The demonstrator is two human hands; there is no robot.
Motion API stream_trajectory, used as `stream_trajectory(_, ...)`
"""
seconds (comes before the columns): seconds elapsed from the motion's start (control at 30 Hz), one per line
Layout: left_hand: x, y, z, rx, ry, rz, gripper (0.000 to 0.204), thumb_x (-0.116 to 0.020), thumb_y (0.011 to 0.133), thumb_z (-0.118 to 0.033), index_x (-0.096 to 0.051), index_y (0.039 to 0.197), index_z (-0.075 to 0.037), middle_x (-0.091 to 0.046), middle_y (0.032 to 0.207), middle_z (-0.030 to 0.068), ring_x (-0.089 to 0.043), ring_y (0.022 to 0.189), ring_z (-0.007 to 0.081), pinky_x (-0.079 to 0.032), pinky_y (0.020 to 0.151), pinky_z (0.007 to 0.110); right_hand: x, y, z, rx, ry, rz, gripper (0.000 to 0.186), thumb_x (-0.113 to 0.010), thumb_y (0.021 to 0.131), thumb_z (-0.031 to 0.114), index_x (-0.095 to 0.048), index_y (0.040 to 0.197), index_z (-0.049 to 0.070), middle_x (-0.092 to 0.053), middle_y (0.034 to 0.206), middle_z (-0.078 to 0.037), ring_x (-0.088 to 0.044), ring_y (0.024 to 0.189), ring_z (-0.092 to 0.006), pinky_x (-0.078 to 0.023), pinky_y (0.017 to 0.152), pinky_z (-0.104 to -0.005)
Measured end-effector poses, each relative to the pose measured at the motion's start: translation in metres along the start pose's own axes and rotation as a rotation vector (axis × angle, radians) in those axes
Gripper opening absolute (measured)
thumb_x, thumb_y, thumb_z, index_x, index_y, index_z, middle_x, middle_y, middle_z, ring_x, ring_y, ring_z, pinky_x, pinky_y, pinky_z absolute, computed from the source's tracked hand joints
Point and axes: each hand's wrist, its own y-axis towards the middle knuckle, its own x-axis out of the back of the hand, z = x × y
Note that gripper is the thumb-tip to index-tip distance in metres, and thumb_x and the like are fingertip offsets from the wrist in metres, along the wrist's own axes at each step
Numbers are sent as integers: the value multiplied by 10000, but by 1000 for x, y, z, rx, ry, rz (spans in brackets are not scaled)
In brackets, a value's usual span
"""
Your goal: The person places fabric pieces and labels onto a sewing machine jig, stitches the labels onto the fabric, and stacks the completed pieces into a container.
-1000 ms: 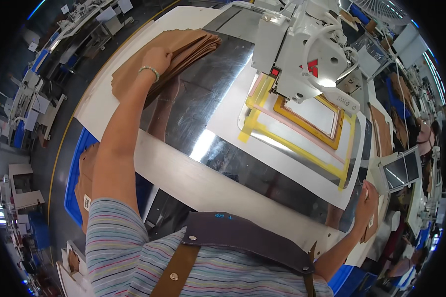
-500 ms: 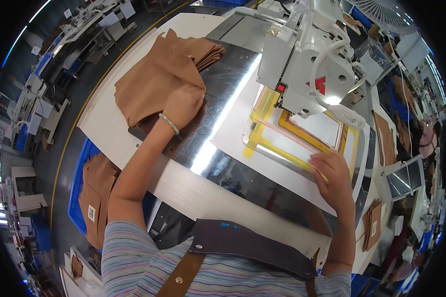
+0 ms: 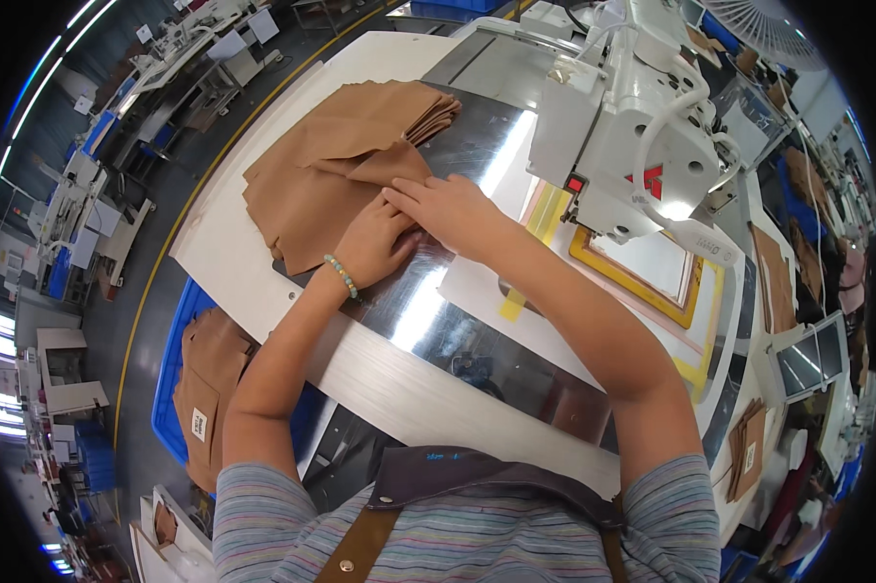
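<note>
A fanned stack of flat brown leather pieces lies left of centre on the machine table. Its top leather piece is rucked up, with a raised fold beside my fingers. At the stack's near right edge, my left hand has its fingers curled in on the leather. My right hand reaches across and meets it there, fingers pressed together at the raised edge. The right fingertips overlap the left ones, and the exact pinch is partly hidden.
A white sewing machine head stands at right above a yellow-edged frame on a white sheet. Left of me, a blue bin holds brown pieces. More brown pieces lie at the right. A fan is at the upper right.
My right hand has left the yellow-edged frame and crossed left to my left hand. The lifted leather has dropped flatter onto the stack. My left hand has shifted slightly nearer to me.
</note>
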Motion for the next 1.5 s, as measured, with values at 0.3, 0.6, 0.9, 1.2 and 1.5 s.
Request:
stream_trajectory(0.3,20,34,102,215,275,-354,299,-684,932,-72,-750,1223,-48,-775,1020,158,-726,961,378,-572,839,441,-37,16,-23,-34,-175,-67,239,-702,913,194,-750,1105,61,-618,1404,-143,-662,1168,-284,-558,870,-408)
stream_trajectory(0.6,18,111,155,416,430,72,275,-677,861,-59,-825,1091,-94,-788,1044,164,-684,1120,369,-562,977,470,-37,4,-17,-560,568,-242,279,-676,878,-32,-713,1153,-4,-584,1300,-226,-668,1042,-409,-564,911,-423)
stream_trajectory(0.9,-23,169,169,78,252,-29,809,-815,897,-189,-453,1620,-184,-274,1747,139,-337,1546,456,-393,1251,499,33,-39,58,-504,722,69,500,-703,949,152,-603,1378,-85,-650,1142,-233,-689,954,-414,-559,868,-472)
stream_trajectory(1.2,64,21,-9,90,90,123,352,-804,921,-204,-722,1206,-13,-702,1311,166,-653,1223,371,-536,1028,446,53,-93,43,-481,56,261,279,-711,886,90,-744,1150,5,-665,1064,-181,-728,873,-326,-605,754,-417)
stream_trajectory(1.5,63,-108,-19,174,318,125,226,-679,915,-39,-700,1138,-10,-715,1217,105,-707,1029,334,-596,840,427,46,-136,43,-242,-391,10,78,-742,793,81,-709,864,83,-661,1056,-78,-652,1095,-213,-536,678,-338)
